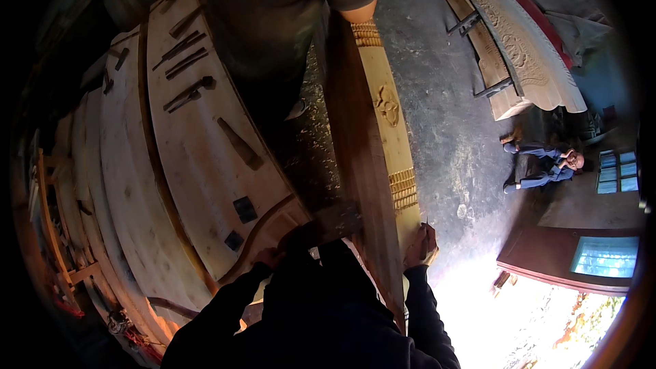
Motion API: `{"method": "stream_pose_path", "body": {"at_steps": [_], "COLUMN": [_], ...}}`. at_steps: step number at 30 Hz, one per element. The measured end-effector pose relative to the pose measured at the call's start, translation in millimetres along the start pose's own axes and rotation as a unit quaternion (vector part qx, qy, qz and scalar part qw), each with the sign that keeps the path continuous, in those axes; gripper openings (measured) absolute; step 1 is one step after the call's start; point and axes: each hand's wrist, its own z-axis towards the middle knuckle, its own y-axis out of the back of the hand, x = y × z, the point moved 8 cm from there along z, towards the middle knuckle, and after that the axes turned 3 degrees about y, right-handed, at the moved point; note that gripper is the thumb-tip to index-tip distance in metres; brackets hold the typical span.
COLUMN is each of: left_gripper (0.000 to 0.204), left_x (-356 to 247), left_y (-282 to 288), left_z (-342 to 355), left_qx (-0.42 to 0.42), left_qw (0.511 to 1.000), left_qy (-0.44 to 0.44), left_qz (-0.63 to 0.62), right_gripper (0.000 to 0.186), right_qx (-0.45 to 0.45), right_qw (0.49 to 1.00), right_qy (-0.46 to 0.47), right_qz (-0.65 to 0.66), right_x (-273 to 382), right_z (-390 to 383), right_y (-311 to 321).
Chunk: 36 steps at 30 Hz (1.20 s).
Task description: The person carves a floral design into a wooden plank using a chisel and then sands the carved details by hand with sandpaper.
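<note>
Board: in the head view, the long carved board (404, 151) lies right of the pale plank (198, 184) strewn with tools, reaching from the person's body to the co-worker's forearm (360, 14).
Weight: probably heavy and stiff, being long, solid-looking wood; likely a load for two people.
Carving: the raised flower (387, 106) and ribbed bands (403, 189) look chippable; better not squeezed or knocked.
Grip: the plain edges between carvings seem the best hold; bare wood should slip little.
Right hand (422, 249): at the board's near right edge, fingers curled; whether they pinch anything, I cannot tell.
Left hand (268, 257): beside the curved wood piece (277, 224); finger state too dark to tell.
</note>
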Motion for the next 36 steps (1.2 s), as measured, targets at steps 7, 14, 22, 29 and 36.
{"method": "stream_pose_path", "body": {"at_steps": [7,14,22,29,36], "left_gripper": [0.059,0.049,0.038,0.063,0.059], "left_x": [-41.3,-138.6,-315.1,-463.2,-527.6], "left_y": [42.8,93.9,166.0,221.9,241.3], "left_z": [8.6,-21.4,-84.0,-114.5,-104.4], "left_qx": [-0.079,-0.112,-0.255,-0.343,-0.348], "left_qw": [0.992,0.981,0.896,0.774,0.679], "left_qy": [-0.096,-0.150,-0.363,-0.532,-0.646], "left_qz": [0.025,0.044,-0.024,-0.036,0.007], "right_gripper": [0.037,0.035,0.029,0.036,0.031], "right_qx": [-0.017,-0.014,-0.120,-0.002,0.016], "right_qw": [1.000,0.997,0.939,0.890,0.870], "right_qy": [0.014,-0.006,0.320,0.451,0.490], "right_qz": [-0.012,-0.072,-0.038,0.068,0.049], "right_x": [-28.3,-16.7,103.8,251.6,269.6], "right_z": [3.4,6.3,16.5,28.8,56.4], "right_y": [-8.0,-4.0,7.2,-25.1,-30.4]}}
